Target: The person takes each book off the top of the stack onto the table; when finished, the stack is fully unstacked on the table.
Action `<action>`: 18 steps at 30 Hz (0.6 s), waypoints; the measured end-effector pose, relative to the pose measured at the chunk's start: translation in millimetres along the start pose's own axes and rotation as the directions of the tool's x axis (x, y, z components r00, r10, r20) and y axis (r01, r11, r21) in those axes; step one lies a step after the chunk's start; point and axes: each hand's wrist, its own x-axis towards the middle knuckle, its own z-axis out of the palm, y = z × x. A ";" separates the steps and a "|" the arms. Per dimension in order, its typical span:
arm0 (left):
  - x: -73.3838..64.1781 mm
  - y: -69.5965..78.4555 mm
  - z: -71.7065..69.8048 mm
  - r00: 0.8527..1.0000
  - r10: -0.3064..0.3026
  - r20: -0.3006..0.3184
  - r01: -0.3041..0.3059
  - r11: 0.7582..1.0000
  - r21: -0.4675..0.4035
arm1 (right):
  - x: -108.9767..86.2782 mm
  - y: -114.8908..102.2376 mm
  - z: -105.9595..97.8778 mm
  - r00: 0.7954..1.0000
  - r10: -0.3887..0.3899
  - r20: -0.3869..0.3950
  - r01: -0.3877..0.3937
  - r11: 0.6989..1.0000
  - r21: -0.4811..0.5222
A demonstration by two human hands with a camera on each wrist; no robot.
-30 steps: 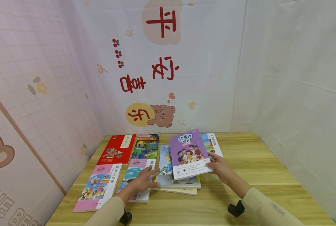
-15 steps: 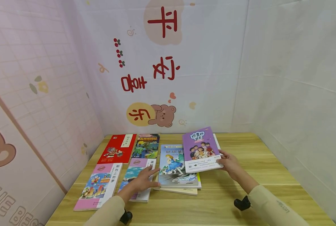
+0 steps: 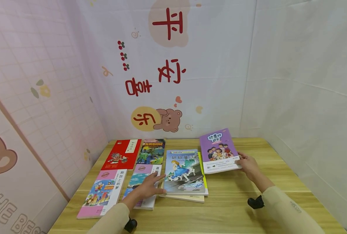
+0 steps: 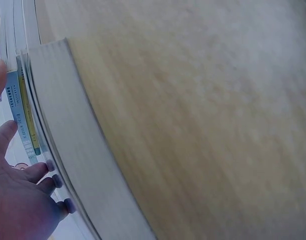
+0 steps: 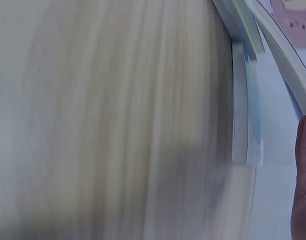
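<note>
A purple storybook [image 3: 218,149] with a white lower band is pinched at its lower right corner by my right hand [image 3: 250,167]. It is raised and tilted above the table at the back right; in the right wrist view its page edge [image 5: 285,52] stands apart from a book [image 5: 245,110] lying below. My left hand [image 3: 147,187] lies over a pink-and-white book [image 3: 142,204], fingers spread, index finger and thumb at the left edge of a stack. The stack's top book [image 3: 183,172] shows a girl in a blue dress.
A red book [image 3: 122,154] and a green cartoon book [image 3: 150,151] lie at the back left. Another pink-and-white book [image 3: 101,193] is at the front left. Cloth walls [image 3: 214,81] border the wooden table [image 3: 220,211].
My right hand has carried the purple book rightward, off the stack, uncovering the girl-in-blue cover and hiding the book at the back right. The left hand has stayed in place.
</note>
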 end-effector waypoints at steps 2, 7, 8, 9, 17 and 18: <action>-0.1 -0.4 0.1 1.000 -0.003 0.000 0.003 1.000 0.001 | 2.5 0.2 -7.9 1.000 -0.002 -0.011 0.001 1.000 -0.014; -0.5 -1.0 -0.6 1.000 -0.003 -0.001 0.003 1.000 0.000 | 7.6 1.1 -27.6 0.999 -0.007 -0.035 0.005 0.998 -0.061; -0.4 -1.0 -0.7 1.000 -0.004 0.000 0.004 1.000 -0.001 | 8.6 1.9 -31.6 0.999 -0.007 -0.035 0.004 0.997 -0.073; -0.3 -0.7 -1.1 1.000 -0.001 -0.001 0.001 1.000 0.000 | 9.5 2.6 -35.4 0.999 -0.004 -0.039 0.001 0.997 -0.077; -0.5 0.6 -1.7 1.000 0.008 -0.003 -0.008 1.000 0.008 | 15.7 10.4 -64.2 0.996 0.023 -0.082 -0.032 0.993 -0.116; -0.1 0.3 -1.4 1.000 0.007 -0.002 -0.007 1.000 0.008 | 15.8 10.3 -68.1 0.996 0.025 -0.087 -0.036 0.991 -0.126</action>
